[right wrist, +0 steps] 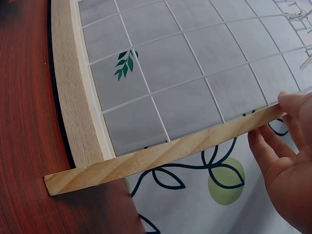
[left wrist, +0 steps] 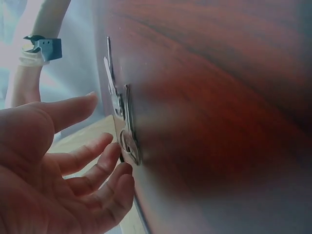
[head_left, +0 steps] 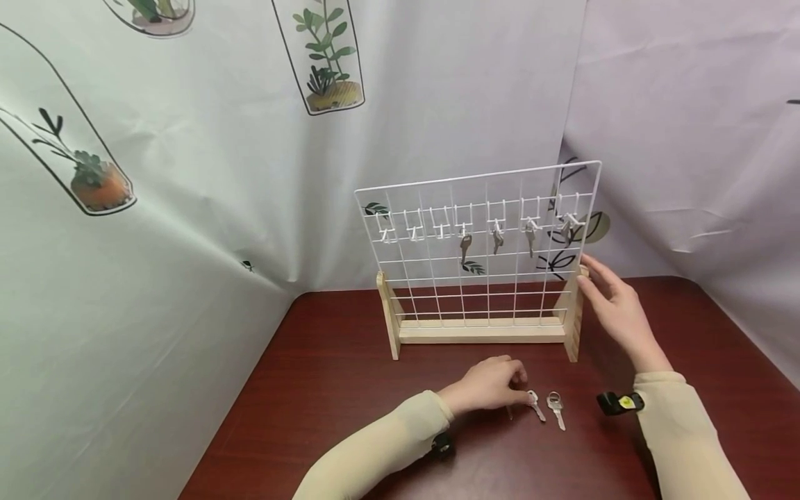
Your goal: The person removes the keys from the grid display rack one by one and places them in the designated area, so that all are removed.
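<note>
My left hand (head_left: 490, 384) is low over the table, thumb and fingers apart, its fingertips right beside the nearest key (left wrist: 129, 122). Two silver keys lie just right of that hand, a middle key (head_left: 537, 407) and a right-hand key (head_left: 556, 410); the nearest one is mostly hidden under the hand in the head view. My right hand (head_left: 615, 312) grips the right wooden upright (head_left: 573, 319) of a white wire grid rack (head_left: 475, 278), thumb on one side and fingers on the other. In the right wrist view the thumb (right wrist: 290, 102) sits at the upright's upper end.
Several keys, such as one hanging key (head_left: 465, 248), hang from white hooks on the right part of the grid; three left hooks (head_left: 414, 232) are bare. The rack stands on a dark red table (head_left: 312, 389), with a white plant-print curtain (head_left: 219, 139) behind and left.
</note>
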The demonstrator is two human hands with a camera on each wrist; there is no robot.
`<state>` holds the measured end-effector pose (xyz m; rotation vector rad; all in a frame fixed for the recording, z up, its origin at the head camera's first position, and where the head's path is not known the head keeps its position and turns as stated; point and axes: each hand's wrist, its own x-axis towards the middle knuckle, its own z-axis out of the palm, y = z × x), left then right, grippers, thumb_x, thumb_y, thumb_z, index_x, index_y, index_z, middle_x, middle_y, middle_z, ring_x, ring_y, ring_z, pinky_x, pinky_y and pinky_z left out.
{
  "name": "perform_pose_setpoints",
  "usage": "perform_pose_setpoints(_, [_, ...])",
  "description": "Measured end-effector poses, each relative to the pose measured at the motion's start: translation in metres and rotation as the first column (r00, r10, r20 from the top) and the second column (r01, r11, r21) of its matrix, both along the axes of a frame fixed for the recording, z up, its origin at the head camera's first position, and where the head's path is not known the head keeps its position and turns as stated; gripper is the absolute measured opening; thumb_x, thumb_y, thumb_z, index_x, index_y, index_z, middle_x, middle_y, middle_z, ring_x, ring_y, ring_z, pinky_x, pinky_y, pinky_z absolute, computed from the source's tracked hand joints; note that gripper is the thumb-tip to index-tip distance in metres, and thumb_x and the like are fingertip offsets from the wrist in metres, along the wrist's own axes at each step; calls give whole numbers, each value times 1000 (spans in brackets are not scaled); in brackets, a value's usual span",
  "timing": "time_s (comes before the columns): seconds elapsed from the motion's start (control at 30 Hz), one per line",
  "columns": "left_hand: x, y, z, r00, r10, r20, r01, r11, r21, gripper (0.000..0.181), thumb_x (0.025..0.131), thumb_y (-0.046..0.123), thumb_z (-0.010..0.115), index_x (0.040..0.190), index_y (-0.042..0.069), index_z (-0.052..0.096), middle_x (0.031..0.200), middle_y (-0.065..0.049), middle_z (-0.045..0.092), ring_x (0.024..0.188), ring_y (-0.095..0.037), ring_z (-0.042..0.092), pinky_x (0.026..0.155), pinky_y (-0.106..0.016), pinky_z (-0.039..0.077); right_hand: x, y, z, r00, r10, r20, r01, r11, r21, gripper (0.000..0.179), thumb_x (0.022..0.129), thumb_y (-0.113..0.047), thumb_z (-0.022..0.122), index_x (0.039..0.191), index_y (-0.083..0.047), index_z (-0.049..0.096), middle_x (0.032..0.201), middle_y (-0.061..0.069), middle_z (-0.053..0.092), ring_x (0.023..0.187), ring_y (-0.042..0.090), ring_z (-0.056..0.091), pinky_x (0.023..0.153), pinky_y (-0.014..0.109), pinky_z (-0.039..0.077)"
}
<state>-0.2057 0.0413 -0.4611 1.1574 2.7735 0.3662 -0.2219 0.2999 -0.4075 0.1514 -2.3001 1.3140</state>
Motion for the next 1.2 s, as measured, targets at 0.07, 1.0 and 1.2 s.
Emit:
perform_pose_setpoints(0.07, [1, 4, 0, 1000, 5, 3, -5, 1000, -18, 30, 87, 49, 75, 102, 24, 70, 87, 16, 58, 79, 4, 53, 66, -12, 41, 0, 0, 0, 1000, -2, -1, 2, 1000, 3, 52, 105, -30, 55, 155, -19, 42, 150, 22, 46, 132, 47, 46, 87, 1, 36])
perform_pose_setpoints(1.0, [-2, -7, -4, 992, -103, 73, 100, 994, 43, 32, 80, 32, 85, 105, 19, 70, 91, 12, 61, 84, 4, 54, 74, -8, 39, -1, 0, -2, 1000, 6, 2, -6, 1000, -5, 52, 106, -28, 55, 155, -17, 42, 151, 21, 46, 133, 44, 46, 88, 1, 37])
perform_pose_setpoints(1.2, [-1, -20, -2, 995, -31, 93, 28, 999, 34, 31, 78, 29, 86, 101, 16, 69, 86, 11, 57, 79, 1, 51, 72, -10, 40, -1, 1, -1, 1000, 5, 8, -5, 1000, -7, 52, 106, -30, 54, 155, -18, 41, 151, 21, 45, 133, 46, 45, 87, 1, 37])
